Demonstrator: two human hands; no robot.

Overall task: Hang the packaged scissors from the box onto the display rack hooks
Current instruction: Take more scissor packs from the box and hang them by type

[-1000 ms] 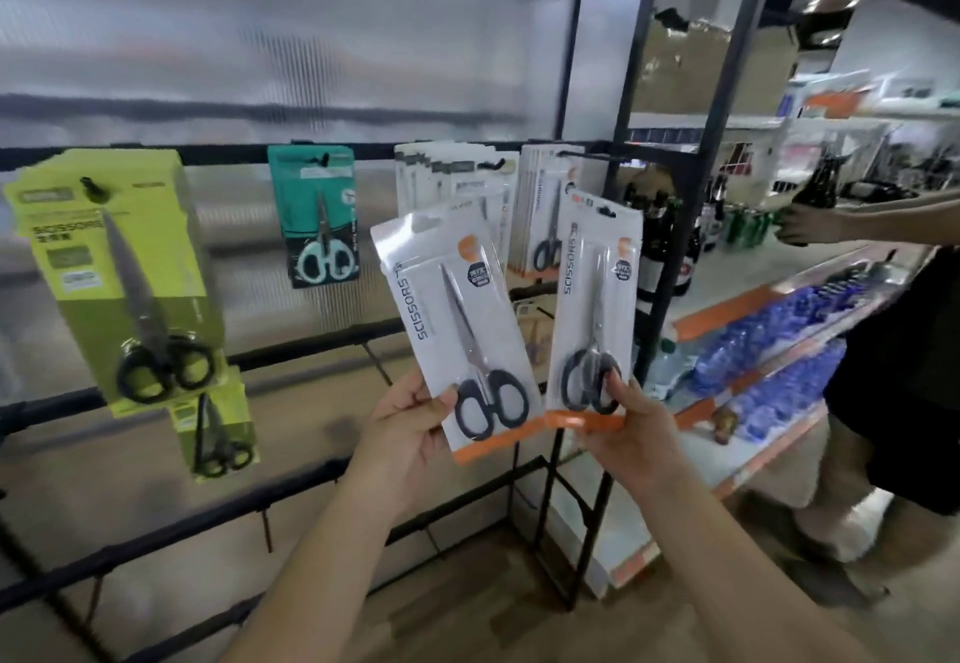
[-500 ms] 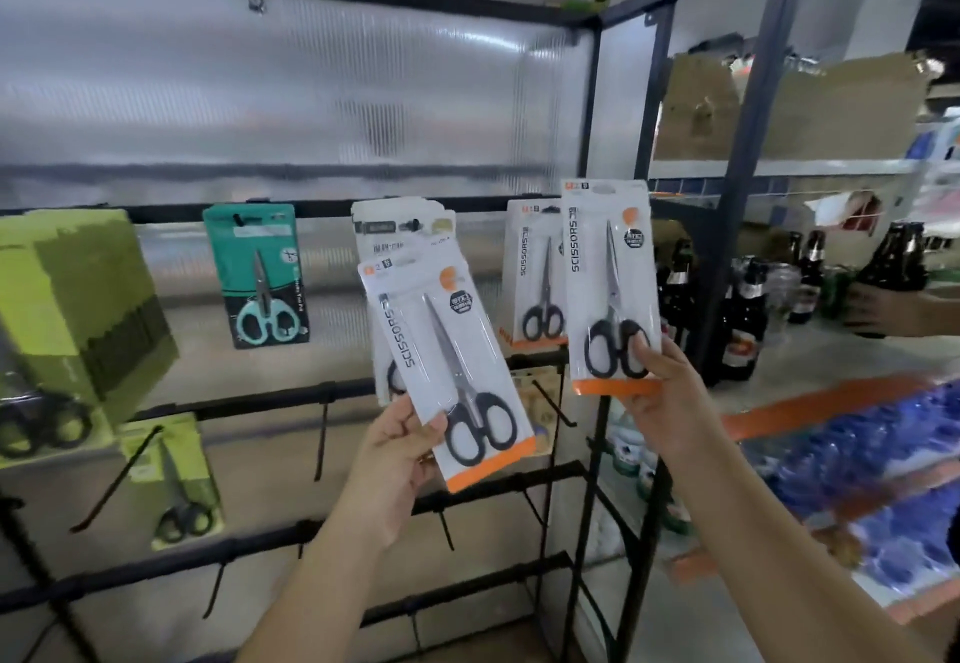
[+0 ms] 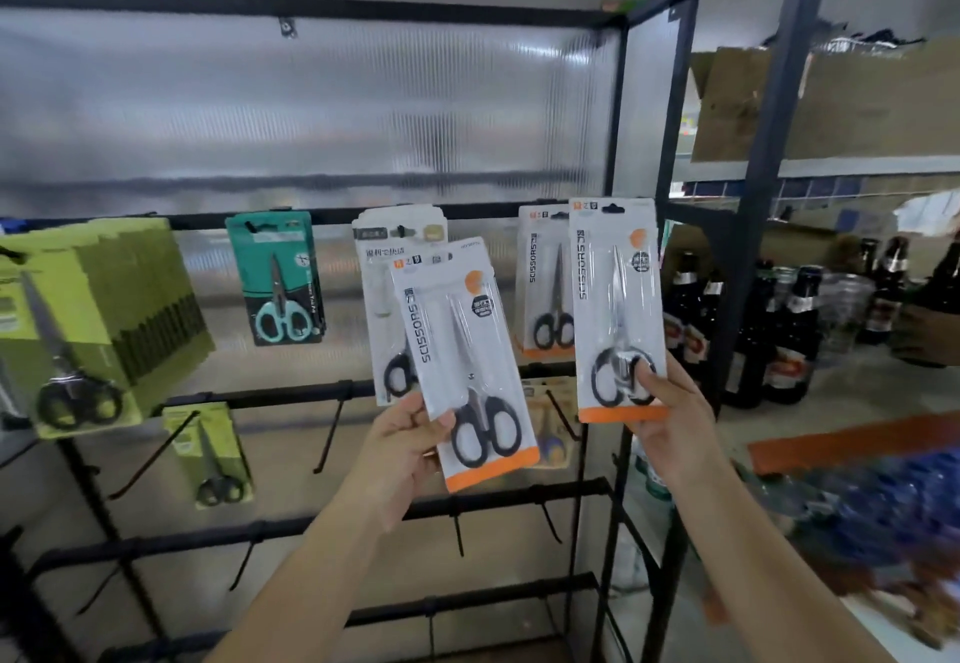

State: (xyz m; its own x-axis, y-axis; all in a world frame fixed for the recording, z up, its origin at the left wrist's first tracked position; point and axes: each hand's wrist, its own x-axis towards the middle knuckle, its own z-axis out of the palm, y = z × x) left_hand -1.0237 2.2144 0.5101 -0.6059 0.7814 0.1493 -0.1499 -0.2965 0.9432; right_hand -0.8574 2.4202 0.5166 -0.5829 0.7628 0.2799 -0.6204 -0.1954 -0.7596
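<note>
Misalignment is the likeliest fault: the hang slot of the white-carded black-handled scissors pack [image 3: 617, 309], held at 2 o'clock, could miss the hook tip and bend, being pinched only at its orange bottom edge by the right hand [image 3: 662, 420]. A second, tilted white scissors pack [image 3: 465, 361] is gripped low by the left hand [image 3: 408, 446] near centre; a slip is possible. Both cards look thin and glossy, before the black metal display rack [image 3: 332, 394]
</note>
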